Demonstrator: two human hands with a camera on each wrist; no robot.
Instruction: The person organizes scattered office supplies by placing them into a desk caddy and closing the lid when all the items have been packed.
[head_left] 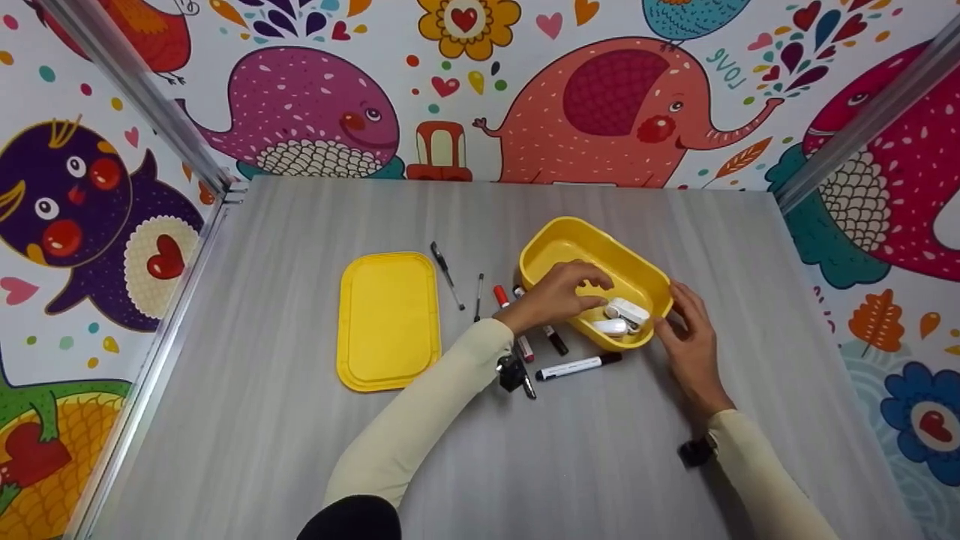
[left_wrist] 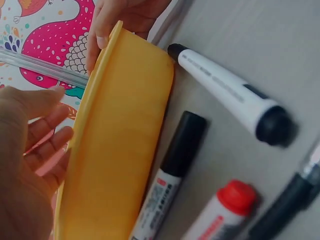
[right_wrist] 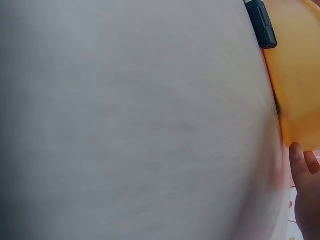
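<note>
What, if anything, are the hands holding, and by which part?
The right hand holds the yellow box by its right end; the left hand, over the box, holds nothing visible.

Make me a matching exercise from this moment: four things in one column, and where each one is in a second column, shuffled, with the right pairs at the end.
Things
1. Flat yellow lid
2. White items
3. White marker with black ends
4. Right hand

Places
A. On the person's side of the yellow box, outside it
B. Touching the outside of the box's right end
C. Left of the loose pens
D. Inside the box

Pairs: 1-C, 2-D, 3-A, 4-B
</note>
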